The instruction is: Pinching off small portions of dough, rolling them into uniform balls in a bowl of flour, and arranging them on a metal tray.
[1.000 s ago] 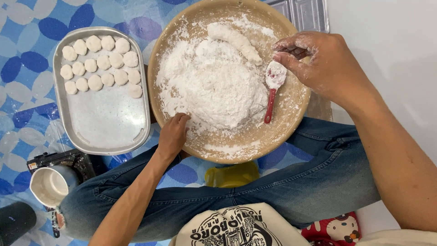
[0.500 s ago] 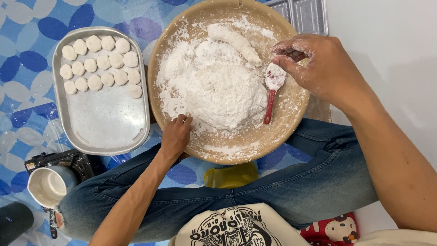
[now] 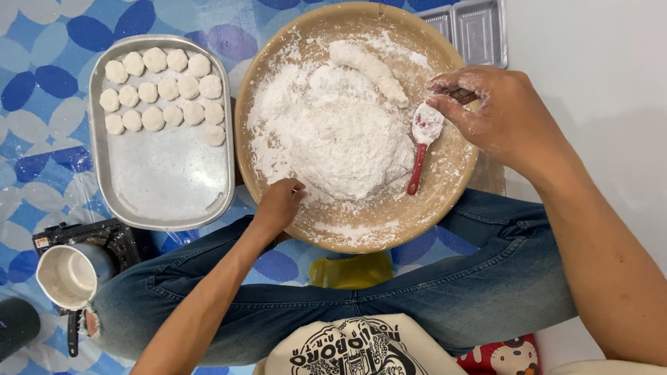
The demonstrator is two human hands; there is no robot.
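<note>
1. Left hand [image 3: 278, 206]: rests on the near inner edge of the round wooden bowl [image 3: 445, 180], fingers curled down into the flour at the foot of the flour mound [image 3: 333, 135]. The fingertips are buried in powder; whether they grip anything cannot be told.
2. Right hand [image 3: 504, 114]: hovers over the bowl's right rim, dusted white, fingertips pinched together around a small dark-filled piece that is mostly hidden by the fingers. Hand closed in a pinch, not a fist.
3. Red-handled spoon [image 3: 420, 149]: lies in the bowl just below and to the left of the right hand's fingertips, its scoop coated in flour and pointing up toward that hand, handle running down toward the person. Neither hand holds it.
4. Dough roll [image 3: 368, 67]: a floured log lying on the far slope of the mound, left of the right hand and well beyond the left hand.
5. Metal tray [image 3: 167, 187]: sits left of the bowl, beyond and to the left of the left hand. Its far half carries rows of small white dough discs [image 3: 160, 90]; the near half is bare and dusted.
6. Metal cup [image 3: 69, 276]: stands near the person's left knee, left of the left forearm, on the blue patterned mat [image 3: 42, 90].
</note>
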